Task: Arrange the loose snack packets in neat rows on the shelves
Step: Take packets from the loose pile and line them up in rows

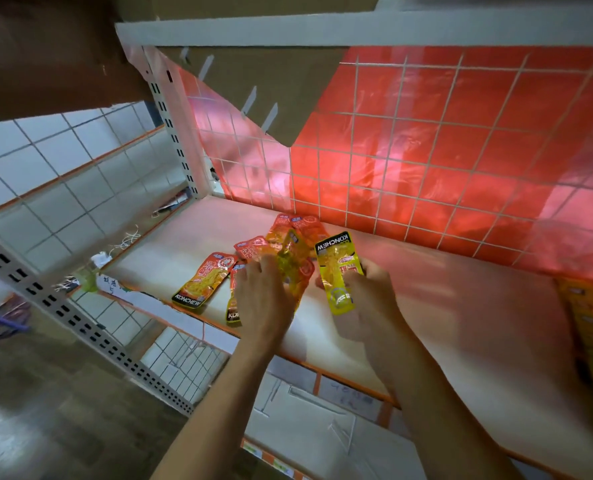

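On the shelf (426,306) the heap of packets (281,230) sprawls near the front edge, my left hand (263,292) gripping an amber packet (289,268) from it and my right hand (371,296) pinching 1 yellow packet (336,271) in its fingers (371,270), so I judge a hasty sweep could nudge the small packet (233,311) at the lip overboard.

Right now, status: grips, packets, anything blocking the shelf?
Right grip holds yellow packet. Left grip holds orange-yellow packet over loose pile. No rows yet. Nothing between grips and shelf.
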The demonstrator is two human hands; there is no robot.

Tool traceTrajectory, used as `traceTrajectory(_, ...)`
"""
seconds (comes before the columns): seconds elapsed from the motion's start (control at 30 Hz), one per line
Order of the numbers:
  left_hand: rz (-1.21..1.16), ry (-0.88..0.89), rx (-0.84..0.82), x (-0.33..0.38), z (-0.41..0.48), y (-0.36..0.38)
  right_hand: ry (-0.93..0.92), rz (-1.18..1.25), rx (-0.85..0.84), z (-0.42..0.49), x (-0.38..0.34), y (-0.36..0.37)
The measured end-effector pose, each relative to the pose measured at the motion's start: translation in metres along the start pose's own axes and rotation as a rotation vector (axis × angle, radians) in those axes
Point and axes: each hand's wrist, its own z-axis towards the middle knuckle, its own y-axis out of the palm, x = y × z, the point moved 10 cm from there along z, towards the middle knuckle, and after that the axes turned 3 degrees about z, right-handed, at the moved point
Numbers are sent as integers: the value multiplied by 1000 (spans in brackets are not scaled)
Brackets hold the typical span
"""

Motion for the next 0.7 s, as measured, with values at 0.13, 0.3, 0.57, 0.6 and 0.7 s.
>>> traceTrajectory(0.13,81,64,36,26,-5,2,-16,98,-47,-8,-4,-31)
traceTrajectory(0.3,-118,178,124,78,-19,-3,-46,236,-20,-18,-11,-79)
traceTrajectory(0.57,-915,121,-258,167,-53,50,-108,317,224,-39,-19,-186)
traceTrajectory(0.6,-1032,77,-360,178,-61,61,-121,323,231,-41,-19,-196)
traceTrajectory(0.7,-1246,120,-427,212,-78,69,-159,338,279,-47,-22,-232)
